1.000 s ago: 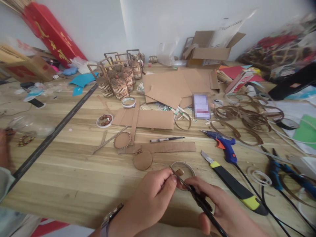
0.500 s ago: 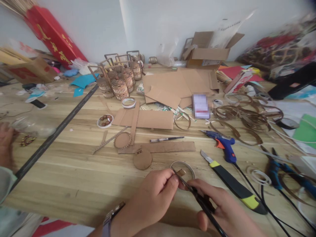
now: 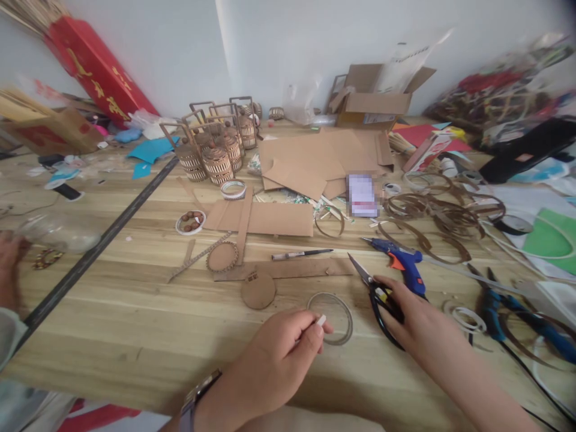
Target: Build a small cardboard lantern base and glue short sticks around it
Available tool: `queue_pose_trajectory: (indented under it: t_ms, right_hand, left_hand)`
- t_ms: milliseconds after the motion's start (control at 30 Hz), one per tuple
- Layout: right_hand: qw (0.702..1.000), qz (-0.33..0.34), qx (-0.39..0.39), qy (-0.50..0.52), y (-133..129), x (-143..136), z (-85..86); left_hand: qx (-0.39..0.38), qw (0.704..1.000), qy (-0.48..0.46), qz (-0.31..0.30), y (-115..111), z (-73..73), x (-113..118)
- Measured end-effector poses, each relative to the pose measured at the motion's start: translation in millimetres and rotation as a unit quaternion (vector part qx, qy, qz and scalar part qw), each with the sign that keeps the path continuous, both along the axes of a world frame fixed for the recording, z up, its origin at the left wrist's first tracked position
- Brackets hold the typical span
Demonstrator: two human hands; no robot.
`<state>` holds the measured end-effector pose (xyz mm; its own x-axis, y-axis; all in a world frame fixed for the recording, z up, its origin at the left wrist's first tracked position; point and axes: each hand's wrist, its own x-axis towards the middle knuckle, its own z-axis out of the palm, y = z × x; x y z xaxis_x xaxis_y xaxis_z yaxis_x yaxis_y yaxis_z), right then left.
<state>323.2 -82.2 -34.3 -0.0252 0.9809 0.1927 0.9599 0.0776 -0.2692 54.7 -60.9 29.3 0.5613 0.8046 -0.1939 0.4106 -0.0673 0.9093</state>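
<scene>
My left hand [image 3: 288, 351] pinches a small pale piece [image 3: 321, 320] between thumb and fingers, over the near edge of a thin ring [image 3: 350, 327] on the table. My right hand [image 3: 407, 315] is on the black-handled scissors [image 3: 384, 312], fingers round the handles and blades pointing up and left. Under this hand, a cutter is mostly hidden, with a bit of yellow showing. The blue glue gun [image 3: 407, 261] lies just beyond. Left of the ring are a cardboard disc [image 3: 258, 290] and a cardboard strip [image 3: 297, 268].
Small woven baskets [image 3: 218, 165] stand at the back left. Cardboard sheets [image 3: 310, 159] lie mid-table. Coiled brown strips [image 3: 445, 210] and blue-handled pliers [image 3: 495, 315] are on the right. Another person's hand [image 3: 9, 264] rests at the far left beside a clear bottle [image 3: 63, 233].
My right hand has carried the scissors away from my left hand, right and forward, over the cutter. The pale piece now shows in my left fingers.
</scene>
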Motion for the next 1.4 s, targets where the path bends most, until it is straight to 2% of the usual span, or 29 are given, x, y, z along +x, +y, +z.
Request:
queue_pose_trajectory:
  t_ms: [100,200,333,400,433,500,567,633,700,767,900,1033,1133,1233,1300,1367,1400]
  right_hand:
    - [0.998,-0.001,0.034,-0.051,15,1,-4.2]
    - [0.996,-0.005,0.023,-0.081,30,0,-4.7]
    - [0.996,-0.013,0.016,-0.092,42,-10,6.9]
    - [0.999,0.012,0.032,-0.029,38,-25,21.1]
    - [0.998,0.045,0.035,0.036,33,-35,29.8]
    - [0.975,0.115,-0.041,0.185,21,-57,47.8]
    - [0.945,0.150,-0.107,0.269,11,-78,62.1]
    - [0.934,0.143,-0.118,0.304,5,-90,69.4]
    - [0.940,0.113,-0.088,0.309,4,-92,69.7]
    - [0.949,0.078,-0.050,0.302,6,-81,65.5]
    - [0.960,-0.034,0.008,0.278,5,-41,57.0]
    - [0.944,-0.176,0.026,0.277,-8,-3,58.4]
    - [0.938,-0.227,0.020,0.260,-20,13,60.9]
    - [0.965,-0.230,0.036,0.124,-23,15,62.0]
    - [0.972,-0.215,0.096,-0.006,-23,4,63.3]
    - [0.971,-0.144,0.171,-0.090,-21,-18,63.9]
    - [0.970,-0.064,0.210,-0.105,-20,-33,63.2]
  left_hand:
    - [-0.002,1.000,0.006,-0.002,-1,0.9,-1]
    - [-0.008,1.000,0.004,0.004,-2,-0.3,-2]
    - [0.000,1.000,0.002,0.013,-2,-1.5,-3]
    - [0.009,1.000,0.008,0.013,-2,-1.2,-3]
    - [0.012,1.000,0.011,0.010,-1,-1.0,-3]
    - [0.014,1.000,0.010,0.002,-1,-0.6,-3]
    - [0.010,1.000,-0.001,-0.005,-2,-0.8,-3]
    - [-0.004,1.000,-0.006,-0.013,-2,-1.5,-4]
    - [-0.019,1.000,0.007,-0.020,-3,-2.4,-6]
    - [-0.016,0.999,0.030,-0.023,-4,-3.4,-11]
    - [0.000,0.997,0.069,-0.028,-4,-7.2,-25]
    - [-0.021,0.993,0.119,-0.008,-4,-13.0,-40]
    - [-0.053,0.990,0.130,-0.007,-4,-15.8,-45]
    - [-0.069,0.991,0.115,-0.002,-4,-17.0,-44]
    - [-0.078,0.991,0.105,0.001,-3,-16.9,-40]
    - [-0.074,0.993,0.093,-0.005,-3,-16.0,-36]
    - [-0.063,0.994,0.084,-0.011,-3,-15.2,-33]
